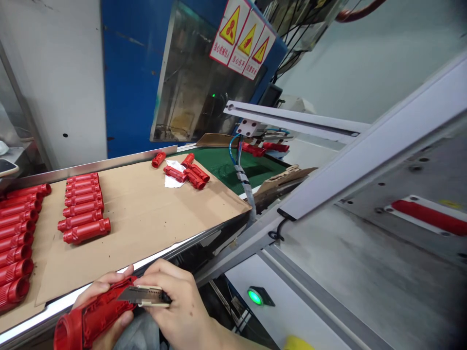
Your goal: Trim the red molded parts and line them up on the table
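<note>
Six red tubes [84,208] in the middle row, three warning signs [243,40], one green light [255,296].

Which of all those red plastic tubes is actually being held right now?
The red tube at the bottom edge, gripped in the left hand while the right hand presses a blade against it; the rest lie untouched.

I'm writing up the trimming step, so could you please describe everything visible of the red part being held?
The red part is a moulded tube of glossy plastic with a flared round open end at lower left and a ribbed body. It lies tilted, low in the picture, just in front of the table edge. The left hand cradles it from behind and below; the right hand presses a metal blade against its upper end. Its far end is hidden.
</note>
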{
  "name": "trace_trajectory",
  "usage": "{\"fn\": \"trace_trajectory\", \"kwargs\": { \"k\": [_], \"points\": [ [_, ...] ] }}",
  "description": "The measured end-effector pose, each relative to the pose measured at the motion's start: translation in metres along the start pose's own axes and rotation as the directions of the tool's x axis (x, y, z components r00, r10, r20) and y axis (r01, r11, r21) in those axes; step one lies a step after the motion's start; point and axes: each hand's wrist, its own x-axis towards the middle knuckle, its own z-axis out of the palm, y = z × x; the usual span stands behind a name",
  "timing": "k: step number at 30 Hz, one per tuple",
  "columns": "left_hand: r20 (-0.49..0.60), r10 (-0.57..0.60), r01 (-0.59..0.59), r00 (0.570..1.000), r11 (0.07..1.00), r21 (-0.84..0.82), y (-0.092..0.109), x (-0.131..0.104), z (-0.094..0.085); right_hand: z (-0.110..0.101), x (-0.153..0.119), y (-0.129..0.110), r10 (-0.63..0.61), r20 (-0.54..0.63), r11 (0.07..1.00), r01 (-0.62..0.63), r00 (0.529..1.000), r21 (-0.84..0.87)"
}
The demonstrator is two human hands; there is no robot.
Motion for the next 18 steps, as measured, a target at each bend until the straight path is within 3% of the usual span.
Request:
{"fn": "trace_trajectory", "kwargs": {
  "k": [4,7,10,12,15,18],
  "points": [
    [0.002,0.085,-0.085,0.996,0.996,0.028,-0.007,0.004,-0.004,0.005,-0.004,0.007,-0.03,-0.036,0.998,0.029,0.999,-0.049],
    [0.016,0.069,-0.07,0.998,0.991,0.115,-0.008,0.005,-0.011,0.007,-0.005,0.009,-0.099,-0.062,0.994,0.096,0.993,-0.053],
    [0.003,0.009,-0.009,1.0,0.996,0.091,-0.007,0.006,-0.014,0.009,-0.005,0.009,-0.134,-0.067,0.987,0.128,0.989,-0.094],
    [0.027,0.027,-0.029,0.999,0.995,0.096,-0.004,0.007,-0.013,0.009,-0.004,0.008,-0.103,-0.05,0.987,0.095,0.993,-0.13],
    [0.171,0.087,-0.121,0.981,0.973,0.197,0.0,0.009,-0.012,0.009,-0.003,0.009,-0.002,-0.007,0.985,0.001,1.0,-0.174],
    [0.176,0.024,-0.062,0.984,0.975,0.212,0.0,0.011,-0.014,0.009,-0.002,0.011,0.033,0.037,0.975,-0.024,0.999,-0.223]
  ]
}}
